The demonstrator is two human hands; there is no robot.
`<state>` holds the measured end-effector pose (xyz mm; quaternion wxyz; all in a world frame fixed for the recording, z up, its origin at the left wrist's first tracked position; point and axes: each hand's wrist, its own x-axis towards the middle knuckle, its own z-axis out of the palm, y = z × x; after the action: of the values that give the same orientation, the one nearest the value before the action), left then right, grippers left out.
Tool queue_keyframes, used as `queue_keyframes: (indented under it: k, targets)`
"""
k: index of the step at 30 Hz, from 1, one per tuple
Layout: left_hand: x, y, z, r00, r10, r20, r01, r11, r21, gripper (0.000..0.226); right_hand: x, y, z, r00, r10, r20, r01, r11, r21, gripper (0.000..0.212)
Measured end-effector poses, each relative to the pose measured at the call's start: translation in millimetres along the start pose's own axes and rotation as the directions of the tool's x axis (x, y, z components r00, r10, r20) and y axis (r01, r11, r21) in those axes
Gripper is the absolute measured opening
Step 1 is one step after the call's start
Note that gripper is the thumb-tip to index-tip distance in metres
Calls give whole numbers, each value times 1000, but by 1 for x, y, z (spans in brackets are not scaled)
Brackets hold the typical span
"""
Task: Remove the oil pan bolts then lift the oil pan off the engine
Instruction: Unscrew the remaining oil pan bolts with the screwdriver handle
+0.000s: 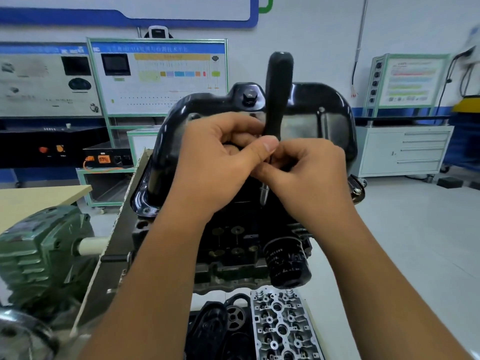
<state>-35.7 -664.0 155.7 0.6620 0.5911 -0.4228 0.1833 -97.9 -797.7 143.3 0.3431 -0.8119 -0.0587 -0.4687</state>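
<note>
Biggest thing in shot: the dark cast-metal engine block [233,245] mounted upside down on its stand, filling the centre and running down toward six o'clock. Sitting on top of it, at twelve o'clock from the hands, the glossy black stamped-steel oil pan [311,110], flange down on the block, with a black drain plug [250,96] showing on its upper face. Off at eight o'clock, the green ribbed cast gearbox housing [39,253] of the stand, a pale shaft poking out toward the engine. At six o'clock, below the block, a silver aluminium cylinder head [281,326] lies flat, and just beside it at seven o'clock sits a black plastic cover [210,331]. At five o'clock on the block, the black cylindrical oil filter [287,263] juts toward us.

Now the action, dead centre. A black-handled driver tool [279,84] stands nearly upright in front of the pan, handle up at twelve, its silver socket tip [264,193] pointing down at six toward the pan's near flange. The left hand [220,157] is curled around the lower part of the handle, thumb stretched across to three o'clock. The right hand [309,172] has its fingers bent in, pinching the shaft just below the left thumb. Whether the tip is seated on a bolt, I can't tell. One small silver bolt [358,190] shows on the flange at three o'clock.
</note>
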Motion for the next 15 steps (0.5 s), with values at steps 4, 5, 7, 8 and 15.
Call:
queue_keyframes:
  k: [4, 5, 7, 8, 15]
  targets:
    - [1, 4, 3, 993, 68, 96, -81, 986, 148, 33, 1, 1, -6, 999, 23, 43, -23, 1000, 3, 25]
    - [2, 5, 5, 988, 88, 125, -109, 980, 166, 37, 2, 1, -10, 996, 22, 88, -24, 1000, 16, 23]
    - [2, 7, 6, 983, 107, 149, -132, 977, 167, 42, 5, 1, -15, 983, 18, 182, -24, 999, 30, 18]
    - [2, 7, 6, 983, 112, 145, -136, 976, 169, 42, 5, 0, -17, 976, 13, 215, -24, 999, 45, 18]
    - [1, 8, 6, 998, 54, 39, -57, 994, 94, 33, 0, -2, -3, 998, 21, 60, -21, 1000, -14, 23]
